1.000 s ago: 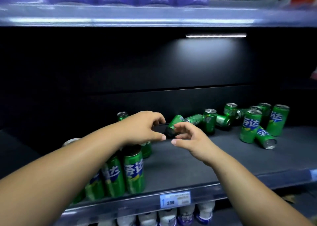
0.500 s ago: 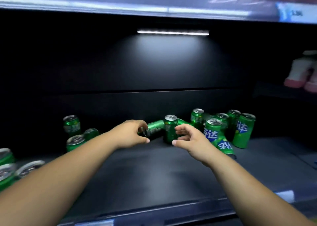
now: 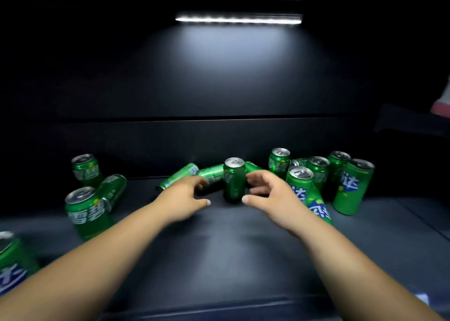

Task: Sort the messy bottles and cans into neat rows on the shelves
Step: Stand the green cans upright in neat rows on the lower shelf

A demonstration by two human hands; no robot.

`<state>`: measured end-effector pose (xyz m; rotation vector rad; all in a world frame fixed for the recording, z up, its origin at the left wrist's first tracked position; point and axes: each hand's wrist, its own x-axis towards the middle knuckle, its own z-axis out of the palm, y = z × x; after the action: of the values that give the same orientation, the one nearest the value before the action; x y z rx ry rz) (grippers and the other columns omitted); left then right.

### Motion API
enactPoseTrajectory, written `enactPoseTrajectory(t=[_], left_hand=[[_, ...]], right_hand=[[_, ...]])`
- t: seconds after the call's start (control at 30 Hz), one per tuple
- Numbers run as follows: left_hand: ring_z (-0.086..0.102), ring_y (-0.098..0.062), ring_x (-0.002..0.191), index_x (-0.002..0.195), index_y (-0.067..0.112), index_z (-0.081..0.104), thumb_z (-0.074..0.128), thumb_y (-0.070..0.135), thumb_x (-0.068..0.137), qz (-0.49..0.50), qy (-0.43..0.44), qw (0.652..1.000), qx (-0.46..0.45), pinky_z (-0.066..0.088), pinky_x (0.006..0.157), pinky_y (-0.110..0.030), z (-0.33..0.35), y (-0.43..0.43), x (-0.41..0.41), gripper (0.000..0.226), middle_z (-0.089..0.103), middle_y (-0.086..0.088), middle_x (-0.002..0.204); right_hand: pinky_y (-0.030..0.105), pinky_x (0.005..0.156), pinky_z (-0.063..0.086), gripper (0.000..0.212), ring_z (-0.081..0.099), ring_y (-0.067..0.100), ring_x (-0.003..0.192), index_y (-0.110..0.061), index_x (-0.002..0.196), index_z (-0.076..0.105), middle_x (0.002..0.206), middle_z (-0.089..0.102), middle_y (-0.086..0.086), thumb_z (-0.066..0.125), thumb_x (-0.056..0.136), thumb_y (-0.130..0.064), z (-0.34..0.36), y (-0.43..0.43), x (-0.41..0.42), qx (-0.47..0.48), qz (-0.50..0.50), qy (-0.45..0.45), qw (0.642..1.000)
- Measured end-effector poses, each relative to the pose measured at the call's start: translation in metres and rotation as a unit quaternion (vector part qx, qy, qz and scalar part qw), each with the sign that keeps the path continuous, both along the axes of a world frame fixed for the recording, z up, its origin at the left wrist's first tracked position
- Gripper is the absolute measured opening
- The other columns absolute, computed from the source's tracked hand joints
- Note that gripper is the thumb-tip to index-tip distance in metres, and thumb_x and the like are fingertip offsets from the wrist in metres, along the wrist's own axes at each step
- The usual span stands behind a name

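Green soda cans are scattered on a dark shelf. An upright can stands at the middle back, between my two hands. My left hand reaches in from the left, fingers loosely curled over a lying can, thumb apart from it. My right hand is spread just right of the upright can, fingers curved toward it and holding nothing. Another lying can rests left of my left hand.
A cluster of upright and tipped cans crowds the back right, with a tall can at its edge. More cans stand and lie at the left. A light strip glows above. The shelf's back wall is close behind.
The view has moved closer and lower into the shelf. Both hands have pushed further in toward the middle cans; the right hand now sits beside the upright can.
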<state>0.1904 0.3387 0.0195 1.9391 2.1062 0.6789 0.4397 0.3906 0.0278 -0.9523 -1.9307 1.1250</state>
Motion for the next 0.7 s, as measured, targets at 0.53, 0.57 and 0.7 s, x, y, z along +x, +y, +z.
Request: enactPoseTrajectory(t=[0.53,0.57,0.7], left_hand=[[0.059,-0.011,0.105,0.135,0.023,0.047,0.079,0.034,0.077,-0.179,-0.058,0.981,0.047,0.047,0.09,-0.027,0.015,0.068,0.145,0.067,0.062,0.006,0.117],[0.06,-0.012,0.103,0.136,0.022,0.045,0.08,0.031,0.077,-0.174,-0.078,0.981,0.049,0.047,0.088,-0.026,0.014,0.07,0.151,0.069,0.062,0.006,0.115],[0.062,-0.017,0.108,0.143,0.022,0.038,0.081,0.031,0.078,-0.146,-0.148,0.977,0.044,0.049,0.097,-0.032,0.005,0.081,0.168,0.079,0.061,0.002,0.126]], right_hand=[[0.039,0.099,0.048,0.061,0.056,0.021,0.116,-0.026,0.118,0.055,0.122,0.059,0.0,0.087,0.068,-0.04,-0.04,0.017,0.121,0.031,-0.312,-0.094,0.945],[0.04,0.101,0.046,0.069,0.055,0.023,0.119,-0.024,0.124,0.054,0.124,0.059,0.002,0.086,0.067,-0.047,-0.048,0.016,0.122,0.007,-0.317,-0.118,0.941],[0.039,0.099,0.045,0.076,0.057,0.027,0.12,-0.03,0.128,0.05,0.126,0.065,-0.002,0.072,0.068,-0.071,-0.063,0.006,0.121,-0.034,-0.331,-0.229,0.915]])
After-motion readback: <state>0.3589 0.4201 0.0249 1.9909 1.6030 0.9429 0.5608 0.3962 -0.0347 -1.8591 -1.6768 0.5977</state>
